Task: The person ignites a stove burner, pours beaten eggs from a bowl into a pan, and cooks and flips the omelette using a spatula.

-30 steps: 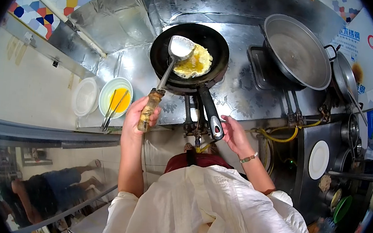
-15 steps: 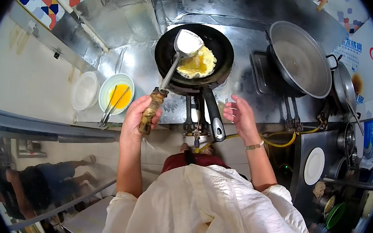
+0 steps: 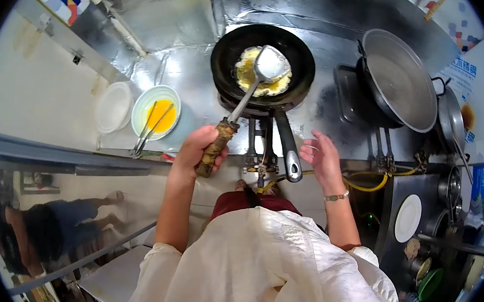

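Observation:
My left hand (image 3: 198, 150) is wrapped round the worn, taped handle of a metal spatula (image 3: 246, 98). Its wide blade lies over the egg (image 3: 246, 73), covering part of it. The egg is pale and set at the rim, yellow in the middle, inside a black frying pan (image 3: 222, 62) on the stove. My right hand (image 3: 321, 156) hovers with fingers apart, just right of the pan's black handle (image 3: 284, 135), and holds nothing.
A bowl (image 3: 159, 92) of beaten egg with metal chopsticks (image 3: 149, 129) stands at the left, beside a white lid (image 3: 113, 108). To the right sits a large wok (image 3: 400, 79) with cloudy liquid. A yellow gas hose (image 3: 369, 188) runs below the counter.
The spatula blade has moved right and down onto the egg, my left hand following rightward. The egg sits further left within the pan. My right hand remains open by the handle.

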`<state>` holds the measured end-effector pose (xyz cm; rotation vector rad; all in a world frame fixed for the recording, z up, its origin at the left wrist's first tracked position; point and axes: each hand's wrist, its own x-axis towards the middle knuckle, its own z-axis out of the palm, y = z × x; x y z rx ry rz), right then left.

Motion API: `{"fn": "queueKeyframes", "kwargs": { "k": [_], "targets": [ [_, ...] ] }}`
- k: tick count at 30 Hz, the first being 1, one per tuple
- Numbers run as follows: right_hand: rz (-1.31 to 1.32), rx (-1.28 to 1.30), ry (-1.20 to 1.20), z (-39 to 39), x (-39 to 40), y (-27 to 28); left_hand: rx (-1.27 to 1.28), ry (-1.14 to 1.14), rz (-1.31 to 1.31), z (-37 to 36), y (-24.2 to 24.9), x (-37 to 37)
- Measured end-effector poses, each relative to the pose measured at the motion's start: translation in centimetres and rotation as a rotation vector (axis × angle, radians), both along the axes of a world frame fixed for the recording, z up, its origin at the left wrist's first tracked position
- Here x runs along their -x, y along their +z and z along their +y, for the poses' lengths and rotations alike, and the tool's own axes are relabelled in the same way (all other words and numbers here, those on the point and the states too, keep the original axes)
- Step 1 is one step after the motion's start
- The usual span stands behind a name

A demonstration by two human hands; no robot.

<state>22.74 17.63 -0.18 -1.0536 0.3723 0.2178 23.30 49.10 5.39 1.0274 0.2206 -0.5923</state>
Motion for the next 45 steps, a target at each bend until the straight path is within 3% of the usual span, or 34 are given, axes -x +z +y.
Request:
{"fn": "queueKeyframes", "kwargs": {
  "k": [24,26,30,33,34,36,45],
  "targets": [
    [0.015,0.034,-0.036,0.7,-0.7,1.1,-0.081,0.030,-0.084,-0.5,0.4,0.0],
    [-0.063,0.274,-0.026,0.5,-2.0,1.2,-0.083,0.031,-0.090,-0.5,0.5,0.1],
    [-0.259,0.504,0.047,0.1,-5.0,2.0,-0.032,0.023,-0.076,-0.3,0.6,0.3],
    [-0.568,1.011,0.099,0.3,-7.3,2.9,0.028,0.013,-0.056,-0.2,1.1,0.4],
    [-0.569,1.015,0.101,0.5,-8.0,3.1,0.036,0.013,-0.046,-0.1,1.4,0.5],
    [-0.808,1.158,0.097,1.3,-9.1,4.1,0.048,0.014,-0.036,-0.1,1.7,0.7],
    [-0.923,1.408,0.127,3.1,-11.7,4.7,0.060,0.095,-0.011,-0.3,3.3,1.8]
  ]
}}
